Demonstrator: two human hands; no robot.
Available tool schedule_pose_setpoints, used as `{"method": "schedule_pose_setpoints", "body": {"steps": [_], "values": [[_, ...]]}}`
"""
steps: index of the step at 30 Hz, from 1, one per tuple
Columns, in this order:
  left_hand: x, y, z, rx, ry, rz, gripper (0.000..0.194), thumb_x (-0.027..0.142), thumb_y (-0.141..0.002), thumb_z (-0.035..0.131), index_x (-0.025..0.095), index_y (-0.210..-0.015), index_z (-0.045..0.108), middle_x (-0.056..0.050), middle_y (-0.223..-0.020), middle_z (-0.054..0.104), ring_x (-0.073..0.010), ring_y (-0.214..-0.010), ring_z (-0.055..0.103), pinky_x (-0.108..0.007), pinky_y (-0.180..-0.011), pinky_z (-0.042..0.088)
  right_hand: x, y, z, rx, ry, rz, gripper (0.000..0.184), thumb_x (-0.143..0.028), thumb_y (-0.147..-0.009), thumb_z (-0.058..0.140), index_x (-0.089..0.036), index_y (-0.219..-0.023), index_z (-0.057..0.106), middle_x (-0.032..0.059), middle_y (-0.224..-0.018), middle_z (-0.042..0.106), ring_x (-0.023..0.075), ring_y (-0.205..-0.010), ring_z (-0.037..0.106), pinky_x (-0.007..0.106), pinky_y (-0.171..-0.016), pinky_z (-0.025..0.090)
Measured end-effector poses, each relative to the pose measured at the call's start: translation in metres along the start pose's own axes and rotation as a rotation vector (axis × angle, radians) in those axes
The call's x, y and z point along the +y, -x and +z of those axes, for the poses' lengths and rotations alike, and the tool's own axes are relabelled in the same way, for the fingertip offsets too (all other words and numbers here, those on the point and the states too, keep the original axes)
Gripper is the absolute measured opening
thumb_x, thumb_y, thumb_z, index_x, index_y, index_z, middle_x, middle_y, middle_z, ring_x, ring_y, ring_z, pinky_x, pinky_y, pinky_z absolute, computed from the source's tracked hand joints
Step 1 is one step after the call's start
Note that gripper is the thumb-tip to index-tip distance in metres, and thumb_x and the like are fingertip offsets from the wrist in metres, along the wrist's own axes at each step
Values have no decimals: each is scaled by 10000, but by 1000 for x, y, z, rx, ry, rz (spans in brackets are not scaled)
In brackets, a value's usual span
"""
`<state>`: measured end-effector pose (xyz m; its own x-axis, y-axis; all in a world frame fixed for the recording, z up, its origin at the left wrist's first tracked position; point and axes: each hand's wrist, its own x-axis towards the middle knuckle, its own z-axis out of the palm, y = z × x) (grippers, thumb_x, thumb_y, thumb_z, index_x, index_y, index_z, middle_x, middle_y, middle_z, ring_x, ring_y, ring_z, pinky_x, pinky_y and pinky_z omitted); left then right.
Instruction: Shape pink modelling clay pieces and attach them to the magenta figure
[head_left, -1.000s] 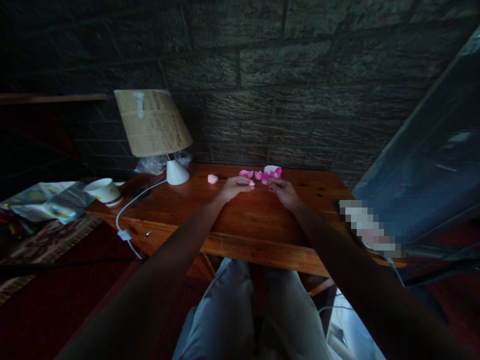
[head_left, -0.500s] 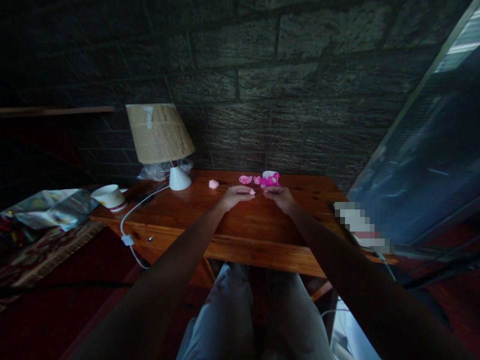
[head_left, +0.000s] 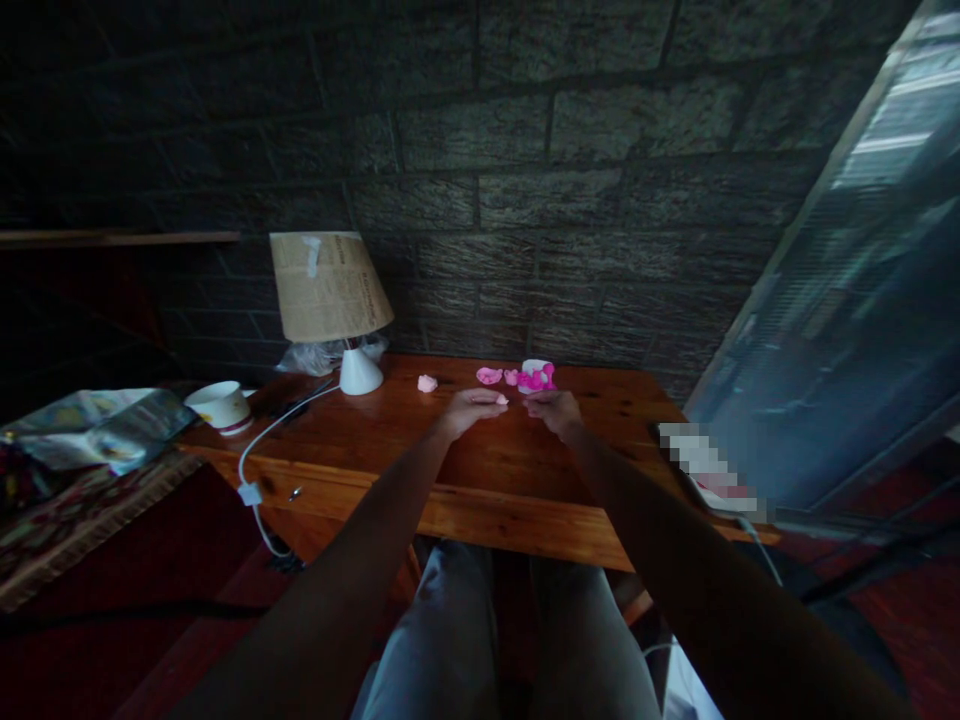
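Note:
Over the middle of the wooden desk, my left hand (head_left: 472, 408) pinches a small light-pink piece of modelling clay (head_left: 501, 400) at its fingertips. A short gap away, my right hand (head_left: 553, 408) has thumb and fingers pressed together; whatever it holds, if anything, is too small to make out. Behind the hands lie a pink dish-shaped clay piece (head_left: 489, 375), a smaller pink lump (head_left: 511, 377) and bright magenta shapes (head_left: 537, 379) against a white piece (head_left: 535, 366). Left of them sits a pale pink clay lump (head_left: 427, 383).
A lamp (head_left: 361, 372) with a paper-like shade stands at the desk's back left, its white cord hanging over the front edge. A paper cup (head_left: 219, 406) is at the left end. One blurred flat object (head_left: 709, 465) lies at the right edge. Behind the desk rises a brick wall (head_left: 510, 220).
The camera view has tilted up slightly, so the desk sits lower. Both hands stay close together, the left still pinching the pink clay, and the desk items keep their places.

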<state>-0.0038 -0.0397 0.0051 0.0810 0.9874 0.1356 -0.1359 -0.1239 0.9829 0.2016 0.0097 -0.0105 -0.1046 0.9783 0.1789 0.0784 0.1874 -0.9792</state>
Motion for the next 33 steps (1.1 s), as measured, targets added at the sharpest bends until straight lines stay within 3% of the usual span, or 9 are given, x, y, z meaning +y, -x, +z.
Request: {"method": "schedule_pose_setpoints", "body": {"steps": [7, 17, 23, 29, 33], "values": [[-4, -1, 2, 36, -5, 17, 528, 402, -410, 1010, 163, -830, 797, -72, -884, 812, -219, -863, 732, -394, -900, 560, 10, 3, -3, 16, -78, -15, 259, -386, -637, 895, -179, -702, 754, 52, -713, 782, 212, -710, 765, 382, -792, 653], [1, 5, 6, 54, 0, 37, 506, 383, -402, 1007, 162, -800, 786, -63, -843, 801, -212, -829, 726, -376, -868, 554, 8, 6, -3, 12, 25, -55, 158, -272, -774, 759, -209, -642, 700, 20, -662, 744, 184, -612, 723, 351, -691, 653], [-2, 5, 1, 166, 139, 49, 541, 378, -423, 1007, 158, -857, 772, -64, -864, 803, -204, -851, 748, -352, -874, 565, 8, 9, -6, 25, 81, -121, 69, -241, -789, 711, -206, -757, 761, 31, -773, 795, 209, -693, 758, 371, -780, 636], [-7, 3, -1, 137, 95, 47, 540, 377, -448, 1004, 151, -878, 769, -69, -862, 803, -210, -860, 750, -364, -883, 565, 8, 10, -10, 33, 160, -166, 78, -230, -748, 765, -247, -811, 807, 37, -916, 830, 256, -931, 773, 392, -945, 582], [-8, 4, 1, 144, 64, 57, 537, 393, -440, 1001, 158, -867, 775, -64, -860, 806, -211, -841, 742, -374, -869, 564, 8, 11, -8, 14, 191, -170, 81, -223, -770, 746, -257, -810, 808, 21, -812, 817, 241, -829, 772, 375, -876, 595]]}}
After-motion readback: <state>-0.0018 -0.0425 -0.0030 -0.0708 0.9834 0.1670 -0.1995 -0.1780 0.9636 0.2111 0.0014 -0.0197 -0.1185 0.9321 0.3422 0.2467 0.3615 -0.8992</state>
